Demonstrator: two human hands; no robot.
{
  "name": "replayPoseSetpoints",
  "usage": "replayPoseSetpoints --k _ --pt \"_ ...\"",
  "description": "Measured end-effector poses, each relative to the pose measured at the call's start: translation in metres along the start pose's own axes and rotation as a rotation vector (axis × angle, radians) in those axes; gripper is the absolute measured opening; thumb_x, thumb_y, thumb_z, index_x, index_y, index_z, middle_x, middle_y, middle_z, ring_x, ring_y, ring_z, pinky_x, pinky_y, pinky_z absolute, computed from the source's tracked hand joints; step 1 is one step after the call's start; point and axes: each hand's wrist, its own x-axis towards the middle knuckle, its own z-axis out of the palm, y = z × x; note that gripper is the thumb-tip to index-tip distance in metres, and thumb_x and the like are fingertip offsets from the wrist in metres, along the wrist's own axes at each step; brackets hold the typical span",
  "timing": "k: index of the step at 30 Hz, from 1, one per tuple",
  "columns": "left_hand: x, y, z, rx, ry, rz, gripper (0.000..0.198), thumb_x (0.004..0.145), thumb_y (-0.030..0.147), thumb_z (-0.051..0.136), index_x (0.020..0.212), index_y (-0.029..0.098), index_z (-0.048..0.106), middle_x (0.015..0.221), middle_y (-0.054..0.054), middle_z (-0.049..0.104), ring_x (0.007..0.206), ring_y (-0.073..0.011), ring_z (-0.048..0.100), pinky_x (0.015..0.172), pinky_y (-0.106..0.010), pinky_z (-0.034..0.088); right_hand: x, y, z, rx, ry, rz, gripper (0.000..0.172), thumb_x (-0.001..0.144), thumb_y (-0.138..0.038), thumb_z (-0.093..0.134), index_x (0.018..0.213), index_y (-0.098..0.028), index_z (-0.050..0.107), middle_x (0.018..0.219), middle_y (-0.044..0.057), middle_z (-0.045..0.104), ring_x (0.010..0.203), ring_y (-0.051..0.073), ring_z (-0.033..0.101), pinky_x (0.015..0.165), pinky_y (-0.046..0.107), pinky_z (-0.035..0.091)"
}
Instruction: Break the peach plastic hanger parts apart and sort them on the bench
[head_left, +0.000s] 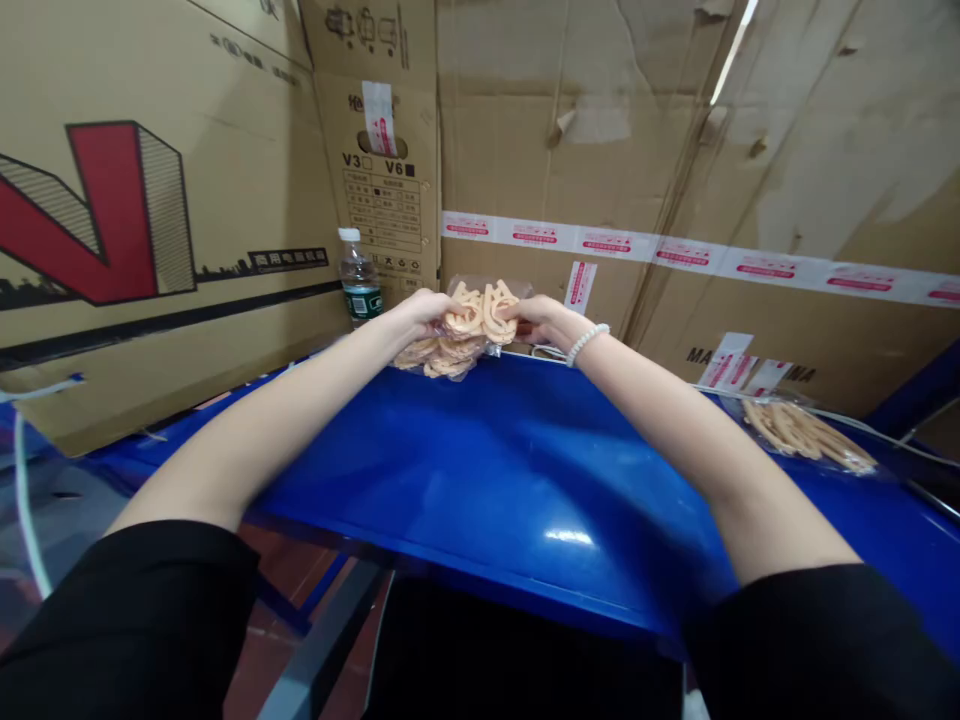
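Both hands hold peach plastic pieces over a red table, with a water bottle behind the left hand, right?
Not quite. The head view shows the table is blue, not red. The left hand and right hand do hold the peach plastic pieces, with the water bottle behind the left hand.

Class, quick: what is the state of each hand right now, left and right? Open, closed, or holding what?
Left hand: closed on the bundle of peach plastic pieces.
Right hand: closed on the same bundle, from the opposite side.
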Motion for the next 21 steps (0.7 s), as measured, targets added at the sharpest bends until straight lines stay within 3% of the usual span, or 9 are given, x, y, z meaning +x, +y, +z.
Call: replayPoseSetpoints --k 6,10,16,19,21 --pt "-0.037 -0.013 0.04 -0.133 -0.194 -0.044 0.029 0.07 -0.004 0.072 0.097 0.007 0.07 0.081 -0.013 0.075 0.077 -0.0241 0.076 0.075 -0.036 0.065 -0.05 0.008 -0.061 0.055 -0.06 0.032 0.017 0.088 -0.001 0.071 0.095 -0.015 0.066 0.083 0.005 0.072 0.081 0.016 0.069 0.083 0.032 0.062" --pt "-0.066 -0.027 0.065 -0.22 -0.312 -0.115 0.025 0.074 -0.004 0.067 0.097 0.006 0.07 0.087 -0.014 0.076 0.076 -0.0215 0.074 0.075 -0.033 0.064 -0.079 0.025 -0.093 0.036 -0.104 0.043 0.014 0.086 -0.004 0.074 0.095 -0.013 0.067 0.091 0.009 0.074 0.082 0.017 0.07 0.089 0.037 0.063" --pt "-0.095 -0.053 0.084 -0.205 -0.323 -0.085 0.029 0.072 -0.004 0.071 0.097 0.01 0.069 0.088 -0.009 0.075 0.073 -0.0178 0.071 0.078 -0.036 0.061 -0.109 0.064 -0.119 0.078 -0.201 0.062 0.021 0.085 -0.002 0.07 0.103 -0.013 0.069 0.105 0.011 0.075 0.098 0.021 0.072 0.1 0.044 0.06" --pt "-0.102 -0.066 0.087 -0.16 -0.343 -0.081 0.033 0.071 0.0 0.071 0.101 0.012 0.068 0.092 -0.01 0.074 0.078 -0.0204 0.071 0.078 -0.037 0.06 -0.116 0.082 -0.127 0.059 -0.246 0.04 0.02 0.084 -0.005 0.069 0.101 -0.014 0.071 0.11 0.012 0.075 0.102 0.023 0.072 0.098 0.043 0.061" --pt "-0.105 -0.074 0.087 -0.13 -0.353 0.003 0.039 0.07 0.003 0.073 0.107 0.014 0.065 0.1 -0.01 0.074 0.089 -0.0234 0.072 0.082 -0.038 0.06 -0.118 0.092 -0.13 0.014 -0.258 -0.045 0.02 0.081 -0.008 0.073 0.1 -0.016 0.071 0.109 0.012 0.076 0.1 0.024 0.073 0.094 0.044 0.063"
